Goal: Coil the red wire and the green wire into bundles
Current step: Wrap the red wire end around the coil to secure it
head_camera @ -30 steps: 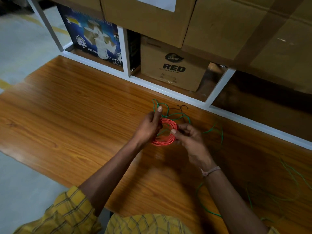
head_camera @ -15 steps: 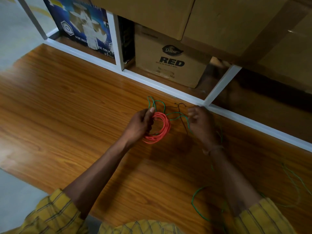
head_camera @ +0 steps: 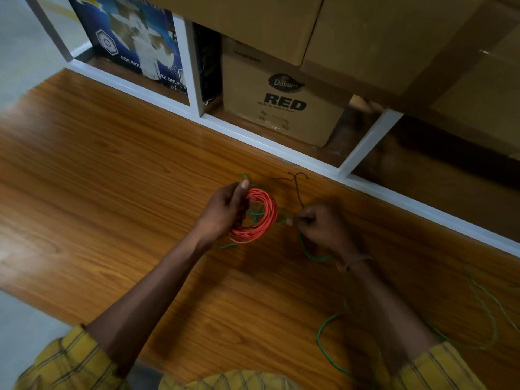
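Red wire [head_camera: 263,218] already wound into a round bundle, held upright over the wooden table [head_camera: 112,192] near the white shelf frame [head_camera: 270,142]. Left hand [head_camera: 225,212] grips the bundle's left side, fingers curled through the loops, thumb laid up along the top. Right hand [head_camera: 323,223] sits just beside the coil, fingertips pinched closed on a thin strand; it looks like the dark tie wire [head_camera: 298,190] that runs up to a hooked end, though green may be in the pinch too, hard to tell in the blur. Green wire [head_camera: 323,342] lies loose, trailing across the table on the person's right and toward the near edge, with a few loops behind the red coil. Judgement: both wires light, thin, springy; the turns will likely splay if the grip slackens, so hold across all the turns at one spot. Smooth insulation probably slips. The green wire's ends are not visible, its run under the right forearm is hidden, and the far right is dim.
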A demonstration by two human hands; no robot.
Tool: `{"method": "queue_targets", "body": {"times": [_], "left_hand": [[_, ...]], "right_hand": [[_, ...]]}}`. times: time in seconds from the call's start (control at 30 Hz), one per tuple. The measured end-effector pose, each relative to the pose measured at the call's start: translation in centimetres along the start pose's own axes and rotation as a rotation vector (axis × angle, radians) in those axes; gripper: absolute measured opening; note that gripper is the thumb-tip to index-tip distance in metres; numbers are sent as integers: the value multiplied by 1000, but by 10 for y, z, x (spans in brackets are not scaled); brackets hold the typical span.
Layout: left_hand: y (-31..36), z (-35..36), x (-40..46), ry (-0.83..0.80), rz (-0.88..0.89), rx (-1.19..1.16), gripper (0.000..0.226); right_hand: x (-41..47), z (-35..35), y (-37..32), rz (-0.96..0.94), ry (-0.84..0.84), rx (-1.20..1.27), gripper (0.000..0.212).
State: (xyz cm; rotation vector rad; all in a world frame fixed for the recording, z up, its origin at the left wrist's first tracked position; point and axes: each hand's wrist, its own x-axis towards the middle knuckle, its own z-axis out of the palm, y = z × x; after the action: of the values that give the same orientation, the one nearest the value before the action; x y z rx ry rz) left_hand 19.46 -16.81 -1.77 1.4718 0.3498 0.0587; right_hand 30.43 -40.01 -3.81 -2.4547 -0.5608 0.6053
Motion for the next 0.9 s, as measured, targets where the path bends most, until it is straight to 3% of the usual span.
{"method": "queue_targets", "body": {"times": [0.07,0.17,0.27,0.47,0.67,0.77,0.9], "left_hand": [[-1,3,0,-3,-2,6,38],[-1,6,-2,-6,-3,16,38],[-3,8,-3,-1,8,22,38],[-4,9,-7,26,46,22,38],[-3,8,-9,70,56,59,38],[1,14,-9,94,34,58,40],[7,24,-11,120,20,86,42]], "right_hand": [[3,-3,-4,28,38,62,38],[27,2,-12,80,220,129,20],[56,17,-13,134,393,-108,19],[95,38,17,300,411,-278,23],[17,-19,-35,-9,409,70,8],[-28,-48,-58,-176,404,126,5],[-88,-77,-86,-339,251,132,11]]}}
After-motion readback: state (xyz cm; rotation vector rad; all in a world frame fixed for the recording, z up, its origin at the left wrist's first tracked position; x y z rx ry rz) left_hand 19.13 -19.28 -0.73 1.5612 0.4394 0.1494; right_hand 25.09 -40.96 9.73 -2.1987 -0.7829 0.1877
